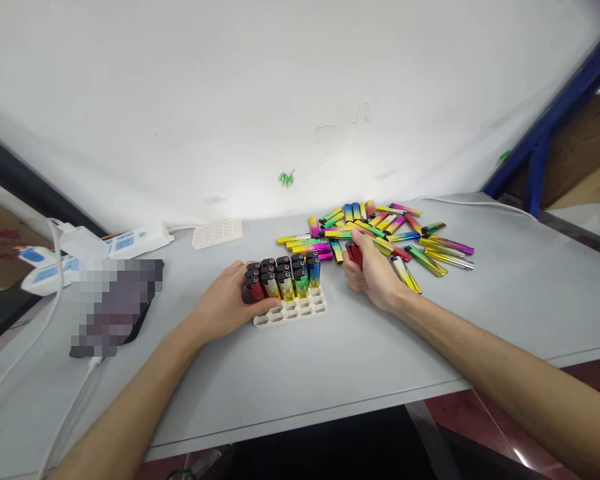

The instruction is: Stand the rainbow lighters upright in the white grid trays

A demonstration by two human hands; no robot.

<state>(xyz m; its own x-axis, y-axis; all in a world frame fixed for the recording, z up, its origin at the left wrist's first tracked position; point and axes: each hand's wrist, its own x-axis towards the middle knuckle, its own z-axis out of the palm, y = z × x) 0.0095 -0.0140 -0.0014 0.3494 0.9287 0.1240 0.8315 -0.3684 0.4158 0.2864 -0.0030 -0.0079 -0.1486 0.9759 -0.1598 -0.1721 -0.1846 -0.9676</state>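
Observation:
A white tray with oval holes rests on the table, its back rows filled with several upright lighters in shiny red, yellow, green and blue, black tops up. My left hand is wrapped round the left end of this block, thumb along the front and fingers behind. The front holes of the tray hold no lighters. To the right, my right hand is closed around a red lighter, whose dark top shows above the fist. Just beyond that hand, a loose pile of metallic coloured lighters lies on the table.
A second white holed tray lies near the wall. At left are a power strip, a blurred-out dark device and a white charging cable. The grey table ends at a front edge; a blue metal frame stands at right.

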